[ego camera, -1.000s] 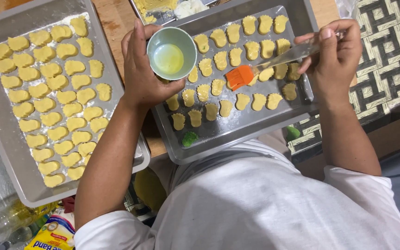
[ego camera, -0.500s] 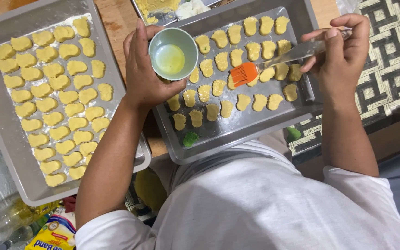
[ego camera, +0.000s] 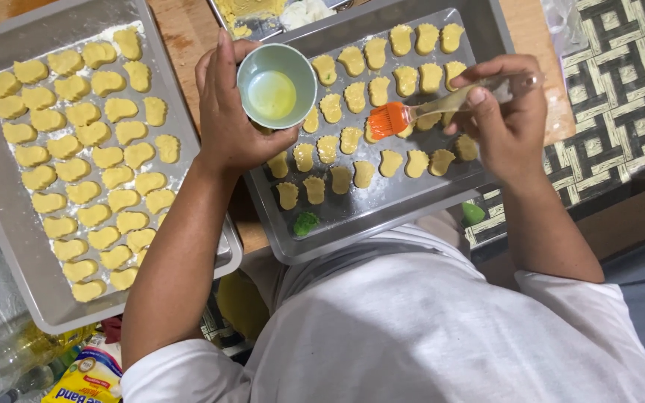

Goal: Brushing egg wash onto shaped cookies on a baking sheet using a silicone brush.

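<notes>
Pastry brush (ego camera: 412, 112), orange bristles, clear handle: I see my right hand (ego camera: 505, 119) pinching the handle, wrist bent inward, bristles resting on the cookies of the near baking tray (ego camera: 382, 213). Small pale bowl (ego camera: 276, 84) of yellow liquid: my left hand (ego camera: 229, 119) closed around its rim and side, forearm angled up from below, held over the tray's left edge. Left baking tray (ego camera: 1, 216): rows of pale cut-out cookies (ego camera: 87, 160), floured. Handle end is blurred; fingertips under the bowl hidden. Top tray (ego camera: 263, 22) cut off by frame.
</notes>
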